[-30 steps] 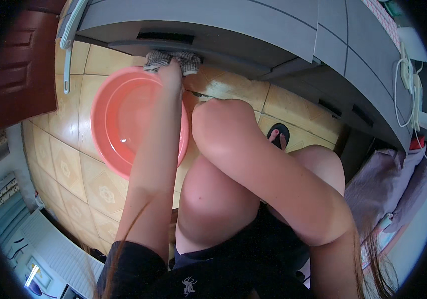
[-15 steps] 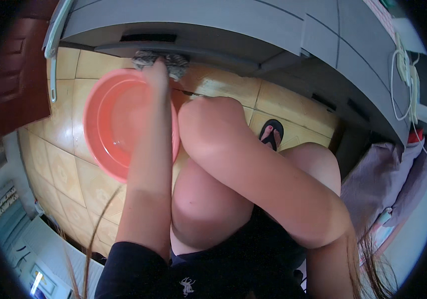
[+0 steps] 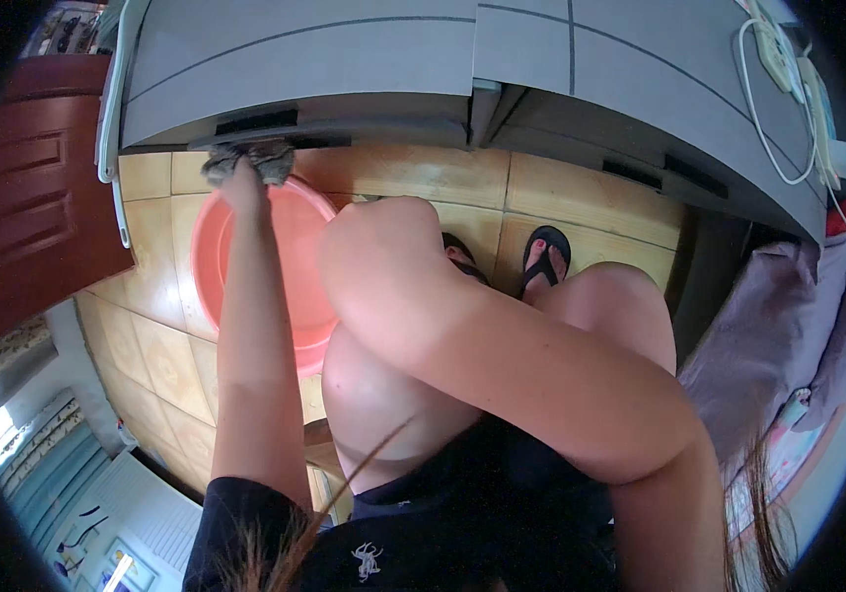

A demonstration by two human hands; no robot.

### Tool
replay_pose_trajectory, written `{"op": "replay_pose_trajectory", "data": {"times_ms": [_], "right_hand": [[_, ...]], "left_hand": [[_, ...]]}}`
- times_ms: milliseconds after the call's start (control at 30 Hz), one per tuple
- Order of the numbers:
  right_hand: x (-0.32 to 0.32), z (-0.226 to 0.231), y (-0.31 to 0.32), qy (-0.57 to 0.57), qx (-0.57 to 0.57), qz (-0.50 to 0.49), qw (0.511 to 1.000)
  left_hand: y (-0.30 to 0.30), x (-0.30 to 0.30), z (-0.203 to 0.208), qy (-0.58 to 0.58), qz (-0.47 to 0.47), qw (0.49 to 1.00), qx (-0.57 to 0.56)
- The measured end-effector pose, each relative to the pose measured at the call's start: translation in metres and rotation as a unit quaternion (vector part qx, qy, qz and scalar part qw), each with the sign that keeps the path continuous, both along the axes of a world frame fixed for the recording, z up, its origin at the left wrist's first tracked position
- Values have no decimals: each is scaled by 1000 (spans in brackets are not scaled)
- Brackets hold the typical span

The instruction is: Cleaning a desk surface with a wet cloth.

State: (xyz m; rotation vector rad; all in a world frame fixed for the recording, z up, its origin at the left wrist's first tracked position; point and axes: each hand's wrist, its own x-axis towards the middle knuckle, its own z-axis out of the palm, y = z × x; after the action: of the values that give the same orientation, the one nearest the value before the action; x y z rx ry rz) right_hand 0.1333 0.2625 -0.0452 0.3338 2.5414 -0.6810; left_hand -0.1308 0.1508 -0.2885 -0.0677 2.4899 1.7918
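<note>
- I have the left hand (image 3: 242,189) out at full reach, clenched round a crumpled grey cloth (image 3: 270,165). Fingertips are buried in the folds; cloth bulges on both sides of the fist, so the hold looks like a bunched one at its middle.
- Cloth is up by the lower front of the grey counter unit (image 3: 344,59), below a dark slot. Whether it presses on that front I cannot tell from above.
- Pink basin (image 3: 208,261) stands on the tiled floor (image 3: 457,180), close to the unit and under the left forearm (image 3: 257,326). The placing probably suits a seated reach: cloth and basin lie along one line of the arm.
- In view the cloth overlaps the basin's far rim; touching or above it, unclear. Forearm hides much of the inside, so I cannot judge the contents.
- Right hand (image 3: 380,225) is folded at the wrist beside the basin. Fingers are turned out of sight: clenched or loose, I cannot tell. Nothing shows in it.
- Right forearm (image 3: 521,355) crosses above the left thigh (image 3: 393,434), perhaps as a brace for the forward lean.
- Sandalled feet (image 3: 544,266) are tucked toward the unit, likely leaving the left side to the basin.
</note>
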Motion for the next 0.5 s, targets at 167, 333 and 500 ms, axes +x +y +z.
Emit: {"op": "replay_pose_trajectory", "data": {"times_ms": [167, 333, 500], "right_hand": [[2, -3, -11, 50, 15, -53, 997], [-4, -32, -22, 39, -2, -61, 997], [4, -33, -18, 80, 49, -76, 993]], "left_hand": [[32, 35, -20, 21, -188, 931, -312], [68, 120, 5, -71, -145, 957, -239], [66, 111, 3, -41, -118, 959, -255]]}}
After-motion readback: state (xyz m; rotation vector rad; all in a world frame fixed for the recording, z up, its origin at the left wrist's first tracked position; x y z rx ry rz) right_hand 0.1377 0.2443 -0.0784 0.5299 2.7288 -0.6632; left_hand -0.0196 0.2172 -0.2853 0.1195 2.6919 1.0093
